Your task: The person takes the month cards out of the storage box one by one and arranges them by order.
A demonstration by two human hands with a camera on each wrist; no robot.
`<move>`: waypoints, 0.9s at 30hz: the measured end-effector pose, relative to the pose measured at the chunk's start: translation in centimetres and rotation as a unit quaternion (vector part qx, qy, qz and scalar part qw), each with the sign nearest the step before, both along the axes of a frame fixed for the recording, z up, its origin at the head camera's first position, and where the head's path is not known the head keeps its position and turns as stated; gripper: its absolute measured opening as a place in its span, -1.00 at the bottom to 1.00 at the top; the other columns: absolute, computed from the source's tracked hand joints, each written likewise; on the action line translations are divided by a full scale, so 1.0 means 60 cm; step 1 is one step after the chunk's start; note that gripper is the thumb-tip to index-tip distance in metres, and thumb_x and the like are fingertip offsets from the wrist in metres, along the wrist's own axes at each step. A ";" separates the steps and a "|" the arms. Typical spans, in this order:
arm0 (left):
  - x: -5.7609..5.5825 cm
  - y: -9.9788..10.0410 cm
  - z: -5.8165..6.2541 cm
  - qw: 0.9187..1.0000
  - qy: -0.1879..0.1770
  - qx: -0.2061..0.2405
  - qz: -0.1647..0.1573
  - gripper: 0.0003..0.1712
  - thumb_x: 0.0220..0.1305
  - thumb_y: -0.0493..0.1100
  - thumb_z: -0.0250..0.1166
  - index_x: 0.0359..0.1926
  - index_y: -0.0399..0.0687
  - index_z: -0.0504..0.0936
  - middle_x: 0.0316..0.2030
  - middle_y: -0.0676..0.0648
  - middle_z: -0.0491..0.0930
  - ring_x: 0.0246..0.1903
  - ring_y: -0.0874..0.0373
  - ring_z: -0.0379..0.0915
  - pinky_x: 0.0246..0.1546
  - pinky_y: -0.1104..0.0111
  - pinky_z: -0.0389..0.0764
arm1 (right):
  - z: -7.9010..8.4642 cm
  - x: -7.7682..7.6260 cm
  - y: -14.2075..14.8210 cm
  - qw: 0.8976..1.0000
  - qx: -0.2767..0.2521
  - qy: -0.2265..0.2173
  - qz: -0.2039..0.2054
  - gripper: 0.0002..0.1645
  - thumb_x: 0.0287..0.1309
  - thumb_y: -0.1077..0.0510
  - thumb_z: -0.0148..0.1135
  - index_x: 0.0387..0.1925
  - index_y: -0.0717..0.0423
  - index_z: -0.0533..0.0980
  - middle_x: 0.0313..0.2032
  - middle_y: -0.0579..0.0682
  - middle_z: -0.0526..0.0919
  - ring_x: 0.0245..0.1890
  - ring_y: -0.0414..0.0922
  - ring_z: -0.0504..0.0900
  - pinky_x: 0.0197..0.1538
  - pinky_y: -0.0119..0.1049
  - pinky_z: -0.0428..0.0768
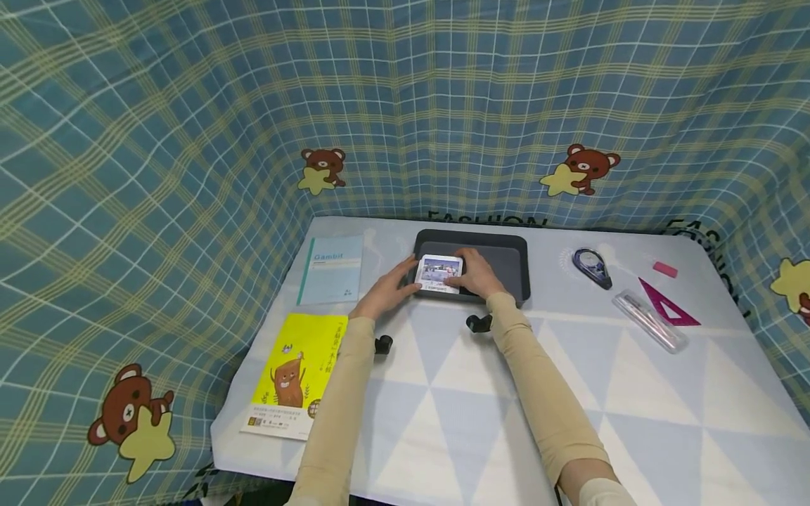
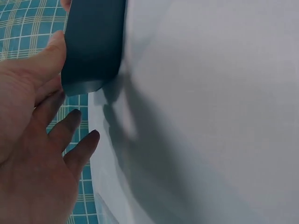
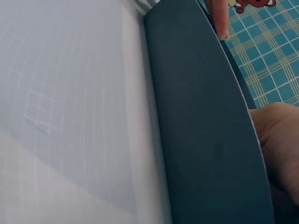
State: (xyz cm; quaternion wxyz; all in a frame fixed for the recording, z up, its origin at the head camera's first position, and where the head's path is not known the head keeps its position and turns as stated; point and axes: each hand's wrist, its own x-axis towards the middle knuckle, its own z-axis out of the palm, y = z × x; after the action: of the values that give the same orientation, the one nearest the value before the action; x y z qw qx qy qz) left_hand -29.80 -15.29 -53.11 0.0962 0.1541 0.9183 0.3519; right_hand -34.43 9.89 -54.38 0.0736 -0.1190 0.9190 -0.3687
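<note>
A small white picture card (image 1: 440, 273), printed with a bluish scene, lies over the left part of a dark grey tray (image 1: 506, 263). Its thickness cannot be told. My right hand (image 1: 481, 276) holds the card's right side, with the thumb on its face and the fingers by the upper corner. At the tray's left end, my left hand (image 1: 387, 289) has its thumb by the card's lower left corner. In the left wrist view, that hand's loosely spread fingers (image 2: 74, 133) lie beside the tray's corner. The tray wall (image 3: 201, 112) hides most of the right hand in the right wrist view.
Left of the tray lie a light blue notebook (image 1: 332, 270) and a yellow booklet (image 1: 297, 372). To the right are a correction tape (image 1: 592, 268), a pink eraser (image 1: 665, 269), a magenta set square (image 1: 671, 306) and a clear case (image 1: 650, 321). Checked cloth (image 1: 405, 105) hangs behind.
</note>
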 end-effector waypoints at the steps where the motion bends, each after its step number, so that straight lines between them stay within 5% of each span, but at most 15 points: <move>1: 0.000 0.000 -0.001 1.000 -0.001 0.004 0.001 -0.21 0.50 0.13 0.19 0.60 0.07 0.13 0.61 0.06 -0.06 0.56 0.00 -0.10 0.53 0.00 0.04 | 0.001 0.002 0.000 1.000 -0.013 0.003 -0.008 -0.14 0.17 0.01 0.52 0.38 0.16 0.32 0.36 0.21 0.32 0.32 0.19 0.35 0.37 0.14 0.34; 6: 0.004 0.000 -0.009 1.000 -0.016 0.006 0.007 -0.20 0.49 0.14 0.19 0.61 0.11 0.12 0.61 0.09 -0.08 0.56 0.03 -0.13 0.53 0.04 0.02 | 0.008 0.020 -0.006 0.997 -0.072 0.018 -0.039 -0.38 0.25 0.12 0.45 0.23 0.13 0.36 0.03 0.16 0.50 -0.04 0.11 0.46 0.00 0.03 0.52; 10: 0.004 0.001 -0.006 1.000 -0.017 0.013 0.013 -0.20 0.49 0.12 0.20 0.60 0.10 0.13 0.61 0.08 -0.08 0.56 0.04 -0.13 0.53 0.03 0.02 | 0.023 0.028 -0.005 0.991 -0.114 0.047 -0.052 -0.57 0.31 0.14 0.38 0.14 0.10 0.46 -0.25 0.13 0.55 -0.31 0.07 0.47 -0.26 -0.05 0.47; 15: 0.000 0.004 0.001 1.000 -0.014 0.021 0.013 -0.21 0.49 0.11 0.20 0.60 0.08 0.14 0.61 0.10 -0.08 0.57 0.04 -0.15 0.53 0.02 0.02 | 0.052 0.041 0.022 0.983 -0.146 0.071 -0.080 -0.64 0.36 0.10 0.33 0.12 0.07 0.52 -0.35 0.08 0.58 -0.34 0.04 0.55 -0.30 -0.11 0.53; 22: 0.013 0.004 -0.004 0.999 -0.027 0.034 0.003 -0.19 0.49 0.11 0.20 0.61 0.09 0.10 0.61 0.15 -0.12 0.57 0.03 -0.17 0.53 -0.02 0.02 | 0.057 0.135 0.061 0.972 -0.218 -0.010 -0.088 -0.55 0.36 0.11 0.33 0.20 0.12 0.49 -0.28 0.09 0.75 -0.34 0.10 0.70 -0.19 0.05 0.73; 27: 0.012 -0.003 0.001 0.999 -0.020 0.030 0.013 -0.19 0.49 0.10 0.21 0.61 0.12 0.10 0.61 0.15 -0.11 0.57 0.02 -0.15 0.52 -0.04 0.02 | 0.043 0.193 0.030 0.988 -0.151 -0.028 -0.004 -0.53 0.30 0.09 0.40 0.16 0.16 0.52 -0.47 0.01 0.72 -0.53 -0.03 0.64 -0.45 -0.28 0.59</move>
State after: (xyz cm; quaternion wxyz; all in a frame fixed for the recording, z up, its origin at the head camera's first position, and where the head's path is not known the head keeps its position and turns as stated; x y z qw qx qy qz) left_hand -29.09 -15.45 -53.03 0.1058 0.1381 0.9071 0.3834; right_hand -22.84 11.66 -51.81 0.0788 -0.1148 0.8509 -0.5066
